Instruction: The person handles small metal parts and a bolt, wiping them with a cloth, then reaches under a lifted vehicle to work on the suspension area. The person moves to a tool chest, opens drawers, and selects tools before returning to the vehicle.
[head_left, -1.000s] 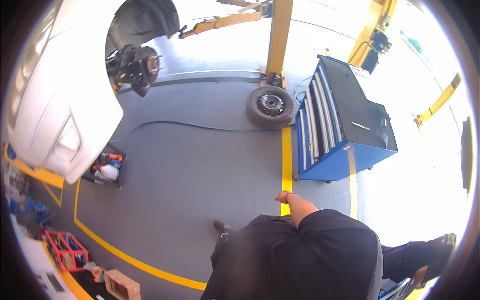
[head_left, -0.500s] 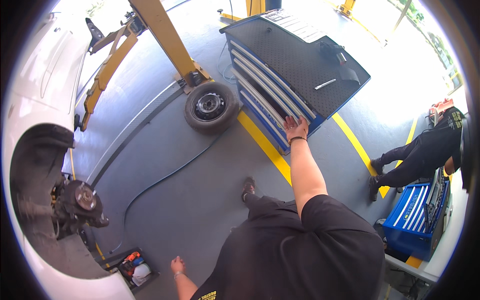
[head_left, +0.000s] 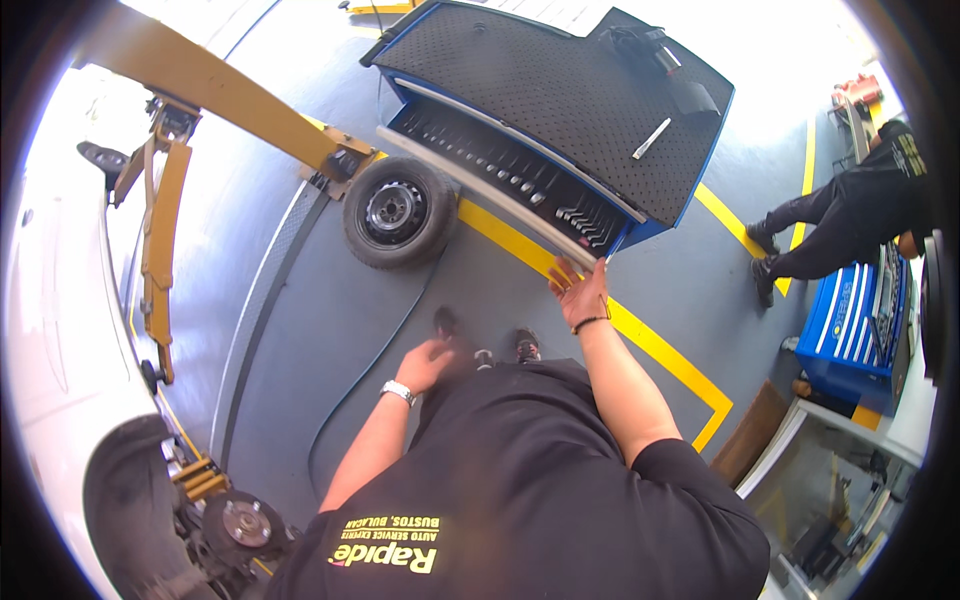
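Note:
A wide shallow drawer point(head_left: 480, 192) of the blue tool cabinet point(head_left: 640, 232) stands pulled out. My right hand point(head_left: 580, 295) is at the right end of its light front edge, fingers hooked against the edge. Inside the drawer lie rows of sockets point(head_left: 520, 182) and several wrenches point(head_left: 580, 226) on a dark liner. My left hand point(head_left: 425, 365), with a metal watch on the wrist, hangs in front of my body, loosely bent and holding nothing I can see. The black cabinet top bears a screwdriver-like tool point(head_left: 652, 138) and a dark device point(head_left: 640, 45).
A wheel point(head_left: 398, 213) lies on the floor by the yellow lift post point(head_left: 240, 85). A hose point(head_left: 372, 355) crosses the floor. At left, a white car shows its bare brake hub point(head_left: 245, 522). A co-worker point(head_left: 840, 215) stands right, beside another blue tool chest point(head_left: 850, 325).
The upper drawer has come out, showing its tools. My right hand has moved down with its front edge. My left hand has risen in front of me, and my view has shifted rightward.

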